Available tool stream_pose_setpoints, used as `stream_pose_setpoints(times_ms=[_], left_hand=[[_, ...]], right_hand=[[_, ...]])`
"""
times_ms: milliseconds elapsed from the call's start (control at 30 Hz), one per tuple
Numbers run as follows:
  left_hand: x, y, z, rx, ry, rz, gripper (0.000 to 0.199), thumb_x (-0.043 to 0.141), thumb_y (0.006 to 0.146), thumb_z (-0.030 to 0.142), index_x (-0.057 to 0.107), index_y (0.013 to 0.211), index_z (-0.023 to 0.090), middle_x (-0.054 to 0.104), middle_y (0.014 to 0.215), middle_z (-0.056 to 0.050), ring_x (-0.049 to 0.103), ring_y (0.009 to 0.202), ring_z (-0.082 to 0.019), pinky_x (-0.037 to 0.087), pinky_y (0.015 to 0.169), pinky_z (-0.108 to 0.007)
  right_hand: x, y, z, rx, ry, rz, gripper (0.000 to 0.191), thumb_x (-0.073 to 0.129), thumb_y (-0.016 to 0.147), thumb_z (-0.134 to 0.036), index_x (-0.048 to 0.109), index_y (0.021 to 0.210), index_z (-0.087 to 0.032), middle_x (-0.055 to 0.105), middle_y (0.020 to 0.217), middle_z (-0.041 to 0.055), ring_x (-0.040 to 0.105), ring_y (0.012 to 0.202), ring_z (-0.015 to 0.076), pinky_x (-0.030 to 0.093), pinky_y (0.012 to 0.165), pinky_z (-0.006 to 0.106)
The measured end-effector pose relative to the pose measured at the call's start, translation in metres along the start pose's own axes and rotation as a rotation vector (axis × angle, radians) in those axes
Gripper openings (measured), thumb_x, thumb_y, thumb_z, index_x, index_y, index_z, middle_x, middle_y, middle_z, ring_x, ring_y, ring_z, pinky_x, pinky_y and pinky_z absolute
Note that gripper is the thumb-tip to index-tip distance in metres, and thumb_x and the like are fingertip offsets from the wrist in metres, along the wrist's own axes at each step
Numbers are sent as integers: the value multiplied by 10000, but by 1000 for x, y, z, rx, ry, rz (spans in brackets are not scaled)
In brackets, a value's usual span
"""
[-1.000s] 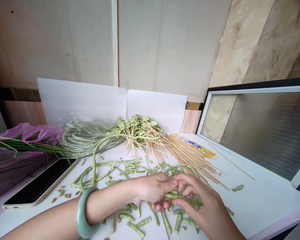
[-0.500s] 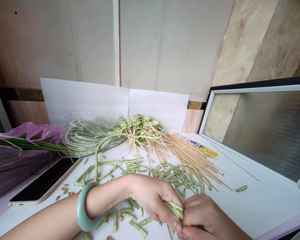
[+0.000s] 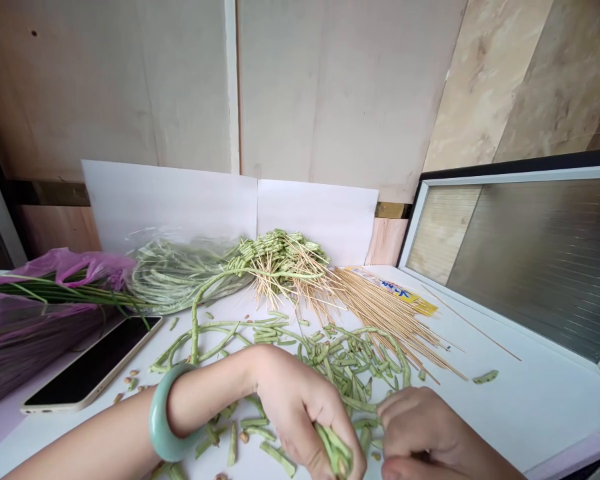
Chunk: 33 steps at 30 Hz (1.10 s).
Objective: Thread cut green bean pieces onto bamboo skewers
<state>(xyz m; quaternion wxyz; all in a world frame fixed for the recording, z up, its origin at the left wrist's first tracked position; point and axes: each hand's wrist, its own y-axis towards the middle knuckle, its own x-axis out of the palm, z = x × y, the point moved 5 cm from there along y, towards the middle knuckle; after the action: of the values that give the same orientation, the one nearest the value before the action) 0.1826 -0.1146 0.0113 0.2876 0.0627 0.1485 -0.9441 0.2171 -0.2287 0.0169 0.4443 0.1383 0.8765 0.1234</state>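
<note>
Lettering (image 3: 403,292), blue, unreadable, marks the yellow packet (image 3: 427,307) beside skewers (image 3: 385,317); nearer than these, left hand (image 3: 303,407) bends down clasping bean pieces (image 3: 335,450), right hand (image 3: 420,427) curls, grip unclear.

Pale wall panels (image 3: 280,87), perhaps wooden

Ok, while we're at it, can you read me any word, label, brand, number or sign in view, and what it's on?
Nothing can be read for certain.
Yellow packet: blue marks that look like lettering, too small and blurred to read.
Phone: dark screen, no text visible.
</note>
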Motion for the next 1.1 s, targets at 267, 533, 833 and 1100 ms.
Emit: stream_pose_setpoints(times_ms=[267,533,833,1100], left_hand=[[-36,-4,-20,53,-423,525,325,650,798,428,471,715,169,455,475,89,386,356,-38,257,383,-169],[-46,-4,-35,-16,-482,678,133,574,786,213,459,841,175,658,677,5,538,453,-66,423,531,-215],[-35,5,-32,-17,-474,539,142,504,826,229,581,806,111,643,673,-27,630,547,-126,469,595,-265],[-26,16,-42,-18,-386,503,504,701,670,585,547,847,139,613,636,4,552,444,-105,444,514,-272]], right_hand=[[-20,-3,28,124,-261,299,363,296,1009,-340,530,762,-213,482,649,-18,500,580,128,395,527,220],[-13,-4,32,152,-430,233,506,276,941,-116,395,1410,-265,504,982,65,630,810,134,551,697,235],[-7,-3,32,13,-435,360,410,387,919,-110,443,1280,-297,681,870,-21,671,780,124,545,689,202],[-5,-1,32,12,-419,495,358,436,844,-75,467,1107,-314,693,758,-84,680,659,111,534,618,192]])
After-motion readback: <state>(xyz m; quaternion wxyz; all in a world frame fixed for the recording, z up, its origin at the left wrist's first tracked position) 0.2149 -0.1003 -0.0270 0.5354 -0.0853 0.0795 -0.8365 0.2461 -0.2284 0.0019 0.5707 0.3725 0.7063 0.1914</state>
